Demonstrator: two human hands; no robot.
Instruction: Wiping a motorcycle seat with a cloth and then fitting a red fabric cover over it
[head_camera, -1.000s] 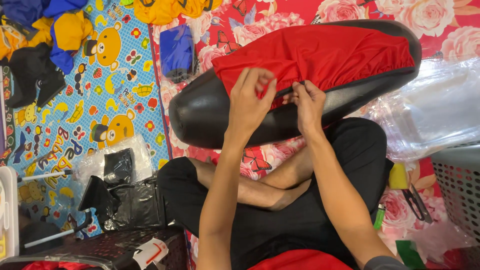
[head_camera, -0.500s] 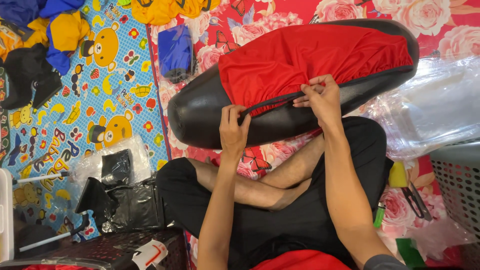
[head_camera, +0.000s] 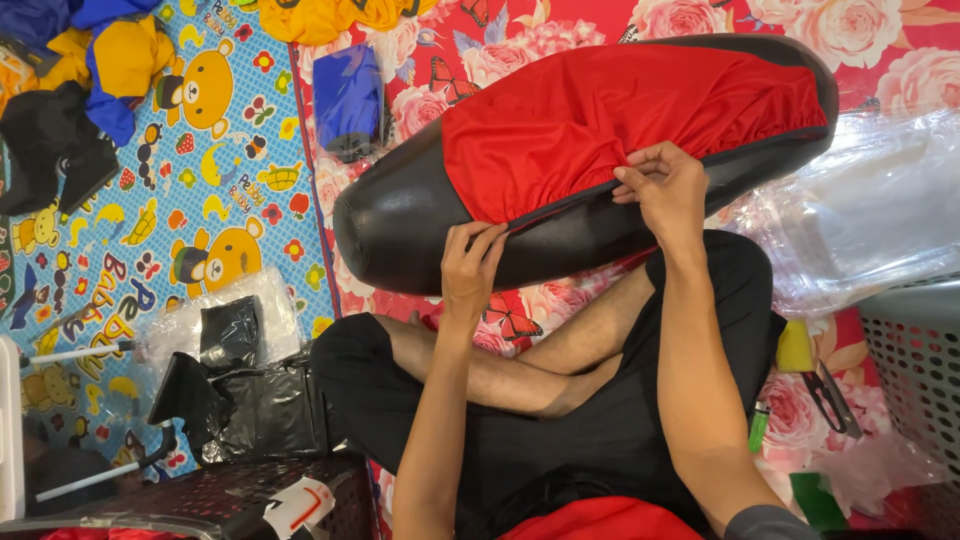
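Beside black seat (head_camera: 420, 230) — clear plastic bags (head_camera: 860, 210), hands gripping red cover (head_camera: 600, 120).

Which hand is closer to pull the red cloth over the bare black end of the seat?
Probably the left hand. It pinches the red fabric cover's edge right beside the uncovered end of the black vinyl seat; the right hand grips farther along.

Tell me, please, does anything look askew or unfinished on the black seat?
Yes. The red cover sits on only part of the black seat; the narrow end is bare. Its edge is bunched in wrinkles where the left hand and right hand pinch it.
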